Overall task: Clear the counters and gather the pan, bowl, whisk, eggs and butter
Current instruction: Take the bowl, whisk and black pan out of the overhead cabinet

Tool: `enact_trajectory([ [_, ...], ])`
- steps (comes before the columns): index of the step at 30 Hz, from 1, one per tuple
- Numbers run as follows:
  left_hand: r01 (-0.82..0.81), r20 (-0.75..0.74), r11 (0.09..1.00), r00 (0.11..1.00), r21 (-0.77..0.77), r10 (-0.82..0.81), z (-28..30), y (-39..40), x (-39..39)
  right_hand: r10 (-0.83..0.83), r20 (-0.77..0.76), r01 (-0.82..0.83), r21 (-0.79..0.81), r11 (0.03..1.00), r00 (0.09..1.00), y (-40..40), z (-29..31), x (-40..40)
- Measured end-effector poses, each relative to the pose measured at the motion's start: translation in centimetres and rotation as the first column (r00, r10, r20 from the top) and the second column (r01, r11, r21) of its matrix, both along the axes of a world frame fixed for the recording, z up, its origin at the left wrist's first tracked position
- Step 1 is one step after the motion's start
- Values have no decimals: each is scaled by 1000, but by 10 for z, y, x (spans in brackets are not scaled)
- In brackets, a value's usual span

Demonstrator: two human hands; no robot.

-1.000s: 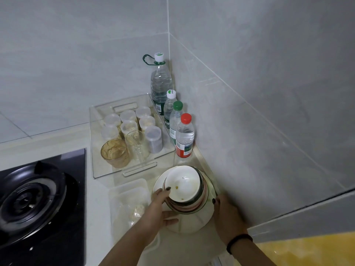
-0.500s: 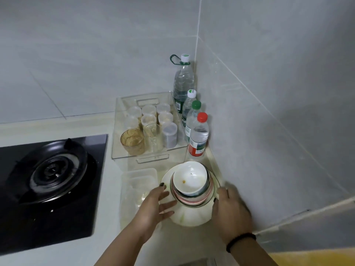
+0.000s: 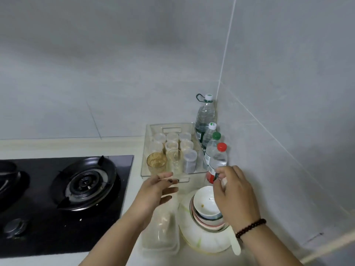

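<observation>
A stack of bowls stands on the counter by the right wall: a small white bowl (image 3: 204, 205) on top of striped ones, all inside a large white bowl (image 3: 203, 241). My right hand (image 3: 235, 198) hovers over the stack's right side. Its fingers are curled round what looks like a pale flat utensil (image 3: 235, 243), whose end sticks out below my wrist. My left hand (image 3: 156, 191) floats with fingers spread and holds nothing, above a clear plastic container (image 3: 161, 239). No whisk, eggs or butter are in view.
A clear tray (image 3: 167, 126) with several small jars and glasses sits behind the hands. Several water bottles line the corner, the nearest red-capped (image 3: 221, 156). A black gas hob (image 3: 84, 181) fills the left, with a dark pan (image 3: 7, 175) at the edge.
Both hands have let go of the bowl stack and lifted. The left hand moved up and left; the right hand rose over the bowls, and the pale utensil is now in view under it.
</observation>
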State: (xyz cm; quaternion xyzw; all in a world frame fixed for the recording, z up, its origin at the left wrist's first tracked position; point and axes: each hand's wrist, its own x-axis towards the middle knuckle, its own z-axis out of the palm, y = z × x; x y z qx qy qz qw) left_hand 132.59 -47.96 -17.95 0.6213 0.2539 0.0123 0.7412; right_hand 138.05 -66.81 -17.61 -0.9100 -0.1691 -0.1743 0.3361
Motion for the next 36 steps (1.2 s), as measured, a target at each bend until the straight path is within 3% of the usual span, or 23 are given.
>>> enact_trajectory([
  [6, 21, 208, 999, 978, 27, -26, 84, 38, 10, 113, 143, -128, 96, 987, 983, 35, 73, 22],
  [12, 7, 448, 968, 886, 251, -123, 204, 66, 24, 131, 305, -200, 208, 957, 943, 64, 183, 39],
  [17, -42, 534, 905, 818, 424, -212, 291, 74, 31, 174, 491, -275, 140, 951, 853, 79, 269, 44],
  [26, -260, 628, 693, 696, 673, -349, 406, 82, 33, 165, 734, -210, -32, 977, 658, 84, 405, 51],
  [36, -654, 748, 374, 508, 657, -426, 498, 106, 33, 121, 889, 50, -159, 986, 442, 110, 524, 44],
])
